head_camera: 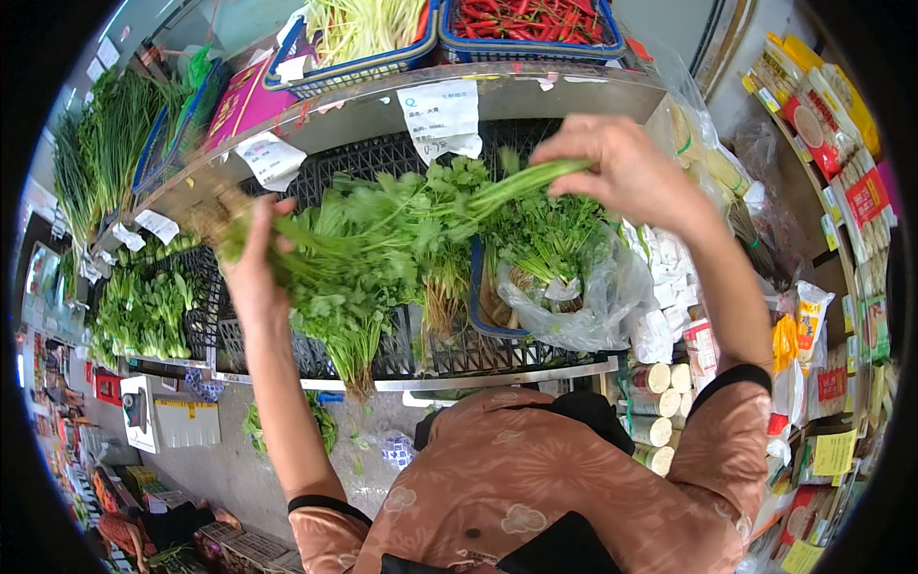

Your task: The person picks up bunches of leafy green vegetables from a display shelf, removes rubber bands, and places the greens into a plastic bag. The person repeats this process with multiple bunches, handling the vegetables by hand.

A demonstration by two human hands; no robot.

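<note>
My left hand (257, 247) is wrapped around the root end of a bunch of leafy green herbs (337, 247), which looks like coriander or Chinese celery. Its pale roots blur out to the left. Between the thumb and fingers of my right hand (624, 168) are some green stems (534, 179), stretched leftward over the leaves. Whether these stems belong to the held bunch cannot be told. More rooted herb bunches (355, 351) lie below on black plastic crates (315, 359). Beside them, a blue-rimmed basket (477, 308) holds small herbs (549, 244) and a clear plastic bag (602, 301).
Red chillies (527, 20) and yellowish shoots (362, 32) fill baskets on the upper ledge. Leafy greens (147, 308) and long green stalks (107, 143) are at left. A paper price card (441, 118) hangs ahead. Packaged-goods shelves (832, 237) stand close on the right.
</note>
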